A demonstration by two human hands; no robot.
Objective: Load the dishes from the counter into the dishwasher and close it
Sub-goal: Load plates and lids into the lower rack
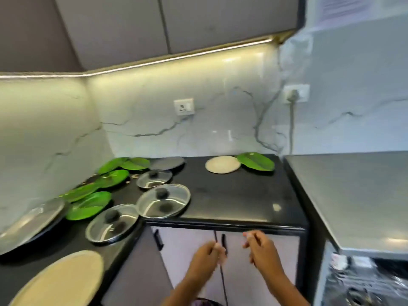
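On the black counter [231, 195] lie several green leaf-shaped plates [88, 205], three glass lids with black knobs [163, 200], a steel plate [28, 219] at the far left, a small beige plate [223, 164] at the back and a large beige plate [61, 281] at the front left. Another green plate [256, 161] lies beside the small beige one. The dishwasher [353, 195] stands at the right, its rack [364, 283] showing at the lower right. My left hand [207, 255] and my right hand [260, 250] hover below the counter edge, fingers loosely curled, holding nothing. Both are motion-blurred.
White cabinet doors with black handles [224, 244] sit just behind my hands. A grey cabinet door [136, 272] is to the left. Two wall sockets [184, 106] are on the marble backsplash, one with a cord plugged in. Upper cabinets hang overhead.
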